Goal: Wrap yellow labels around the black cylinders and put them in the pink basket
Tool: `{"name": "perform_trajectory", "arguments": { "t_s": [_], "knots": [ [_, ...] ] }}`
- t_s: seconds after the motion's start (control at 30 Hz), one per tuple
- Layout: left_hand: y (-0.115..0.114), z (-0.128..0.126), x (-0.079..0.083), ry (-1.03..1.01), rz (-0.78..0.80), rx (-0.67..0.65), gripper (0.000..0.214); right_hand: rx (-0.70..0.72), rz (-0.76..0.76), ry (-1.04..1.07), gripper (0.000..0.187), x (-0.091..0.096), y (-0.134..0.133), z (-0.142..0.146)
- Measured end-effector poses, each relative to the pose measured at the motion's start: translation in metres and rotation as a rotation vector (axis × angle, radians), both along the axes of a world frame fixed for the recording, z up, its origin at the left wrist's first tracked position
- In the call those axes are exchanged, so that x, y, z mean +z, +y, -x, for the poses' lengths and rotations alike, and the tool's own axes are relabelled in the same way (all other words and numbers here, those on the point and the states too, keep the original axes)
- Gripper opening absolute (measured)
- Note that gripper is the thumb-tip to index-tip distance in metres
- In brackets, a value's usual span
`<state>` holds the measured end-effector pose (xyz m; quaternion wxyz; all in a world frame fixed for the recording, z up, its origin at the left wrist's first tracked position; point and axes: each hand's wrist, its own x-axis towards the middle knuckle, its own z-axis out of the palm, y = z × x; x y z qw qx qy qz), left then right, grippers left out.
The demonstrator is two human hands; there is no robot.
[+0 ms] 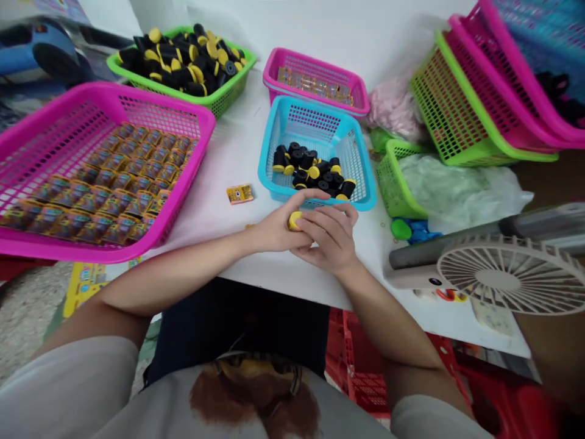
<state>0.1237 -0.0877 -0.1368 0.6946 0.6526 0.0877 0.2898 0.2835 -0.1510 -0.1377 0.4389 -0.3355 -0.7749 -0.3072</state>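
Observation:
My left hand and my right hand meet over the front of the white table, both closed around one small piece. Only its round yellow end shows between the fingers; the rest is hidden. Just beyond them stands a blue basket with several small black cylinders with yellow ends lying loose inside. To the left of the basket, a small printed yellow-orange packet lies flat on the table. A sliver of something yellow peeks out behind my left wrist.
At left, a pink basket holds rows of packaged pieces. Behind it a green basket is heaped with black-and-yellow cylinders. Another pink basket stands at the back. Stacked baskets, a plastic bag and a fan occupy the right.

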Motion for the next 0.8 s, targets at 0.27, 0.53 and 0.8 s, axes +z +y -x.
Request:
{"name": "perform_trajectory", "arguments": {
  "t_s": [0.27, 0.53, 0.8],
  "knots": [
    [-0.018, -0.004, -0.009, 0.085, -0.177, 0.457, 0.049, -0.079, 0.071, -0.087, 0.045, -0.021, -0.004, -0.012],
    [-0.022, -0.005, -0.013, 0.049, -0.143, 0.579, 0.046, -0.131, 0.082, -0.071, 0.044, -0.035, -0.003, -0.007],
    [0.001, -0.003, 0.004, -0.046, 0.009, 0.032, 0.081, -0.119, 0.179, 0.022, 0.044, -0.028, -0.005, -0.019]
  ]
}}
